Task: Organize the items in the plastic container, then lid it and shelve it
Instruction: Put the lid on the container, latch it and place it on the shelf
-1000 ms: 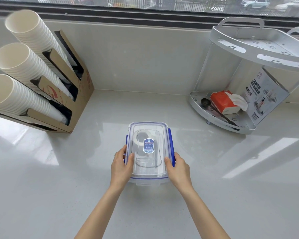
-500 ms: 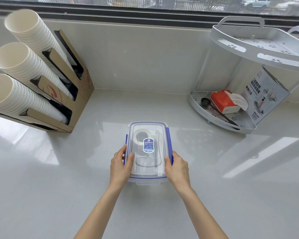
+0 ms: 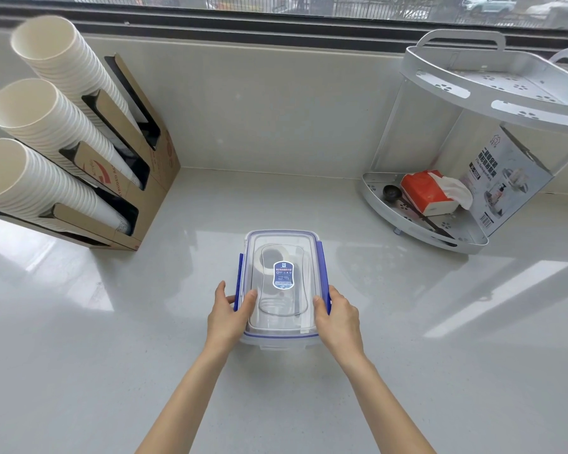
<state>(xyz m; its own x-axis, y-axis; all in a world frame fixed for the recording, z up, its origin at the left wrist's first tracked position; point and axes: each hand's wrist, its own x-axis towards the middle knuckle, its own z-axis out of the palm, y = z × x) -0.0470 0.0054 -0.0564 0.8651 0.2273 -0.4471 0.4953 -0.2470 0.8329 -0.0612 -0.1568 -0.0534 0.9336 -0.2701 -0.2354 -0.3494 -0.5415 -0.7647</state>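
the lidding step looks to be in hand: the lid [image 3: 281, 280] already sits on the plastic container [image 3: 280, 340], just below the middle of the frame on the pale counter [image 3: 112, 355], and both hands are at its long sides where the blue clips run. the left hand [image 3: 227, 314] curls around the left clip [image 3: 238, 283], thumb on top of the lid edge and fingers wrapped down the side; the right hand [image 3: 338, 317] presses against the right clip [image 3: 322, 273] the same way, gripping the box between them. whether the clips are fully snapped down i cannot tell. the next move probably calls for pressing the side clips firm, checking the near and far ends, then lifting the box level toward the white shelf [image 3: 420, 221] at the right of the frame, whose upper tier looks bare. the container is clear with a blue seal line around the rim and a small blue label in the middle of the lid; through it a roll of tape [image 3: 267, 257] and some clear, hard-to-read items show, lying flat inside.
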